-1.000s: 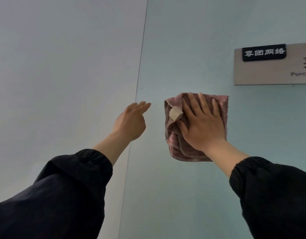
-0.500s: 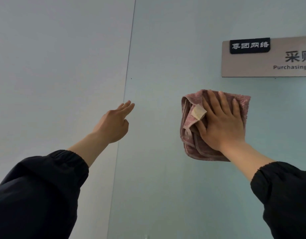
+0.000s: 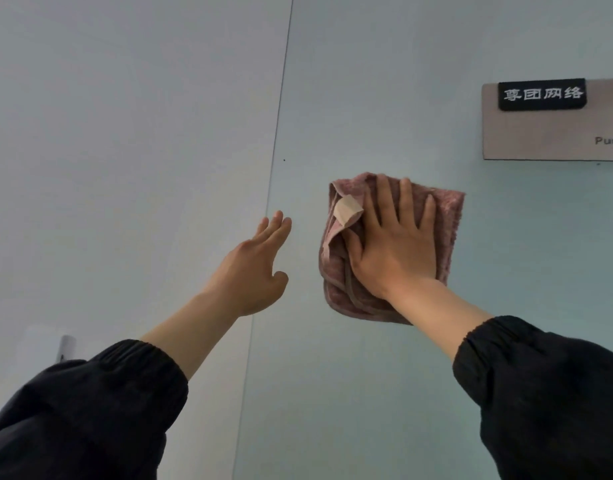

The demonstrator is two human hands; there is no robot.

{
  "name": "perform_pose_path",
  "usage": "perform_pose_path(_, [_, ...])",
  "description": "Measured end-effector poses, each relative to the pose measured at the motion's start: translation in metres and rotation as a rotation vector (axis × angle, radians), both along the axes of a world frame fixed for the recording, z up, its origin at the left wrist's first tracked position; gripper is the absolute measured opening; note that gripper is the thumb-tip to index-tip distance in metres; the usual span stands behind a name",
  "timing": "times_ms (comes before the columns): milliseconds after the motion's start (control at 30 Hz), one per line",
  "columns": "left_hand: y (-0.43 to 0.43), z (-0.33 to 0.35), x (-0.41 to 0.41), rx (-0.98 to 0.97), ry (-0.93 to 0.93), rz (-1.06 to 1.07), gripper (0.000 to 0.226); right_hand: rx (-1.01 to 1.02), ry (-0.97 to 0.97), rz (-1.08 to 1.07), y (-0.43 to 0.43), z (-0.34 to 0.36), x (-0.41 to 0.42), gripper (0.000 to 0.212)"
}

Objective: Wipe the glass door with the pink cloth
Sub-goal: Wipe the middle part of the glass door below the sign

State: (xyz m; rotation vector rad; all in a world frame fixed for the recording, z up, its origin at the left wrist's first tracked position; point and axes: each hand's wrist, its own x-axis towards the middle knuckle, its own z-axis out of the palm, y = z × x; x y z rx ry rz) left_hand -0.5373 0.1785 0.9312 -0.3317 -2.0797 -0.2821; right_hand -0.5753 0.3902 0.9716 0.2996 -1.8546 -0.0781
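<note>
The frosted glass door (image 3: 384, 81) fills the right part of the view, its edge running as a thin dark line down the middle. A folded pink cloth (image 3: 447, 216) with a beige tag lies flat against the glass. My right hand (image 3: 395, 244) presses on it with straight, spread fingers. My left hand (image 3: 253, 268) is raised beside the cloth, near the door's edge, fingers straight and holding nothing. Both arms wear black sleeves.
A beige sign plate (image 3: 547, 133) with a black label is fixed to the glass at the upper right, above the cloth. A pale panel (image 3: 125, 133) lies left of the door's edge. A small metal fitting (image 3: 67, 346) shows low on the left.
My right hand has slid the cloth leftwards on the glass, away from the sign, after moving right half a second earlier. My left hand stays raised near the door's edge.
</note>
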Motion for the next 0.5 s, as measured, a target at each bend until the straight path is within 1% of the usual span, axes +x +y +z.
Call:
perform_pose_path(133, [-0.016,-0.006,0.0,0.037,0.082,-0.043,0.075,0.039,0.013,0.041,-0.036,0.019,-0.003,0.07])
perform_pose_path(267, [-0.031,-0.016,-0.003,0.071,0.17,-0.007,0.072,0.06,0.032,0.06,-0.067,0.034,-0.007,0.07])
perform_pose_path(367, [-0.032,-0.021,-0.004,0.043,0.138,-0.005,0.076,0.079,0.057,0.062,-0.077,0.038,-0.008,0.07])
perform_pose_path(500, [-0.029,-0.026,-0.004,0.059,0.109,0.025,0.08,0.084,0.065,0.046,-0.077,0.036,-0.007,0.071])
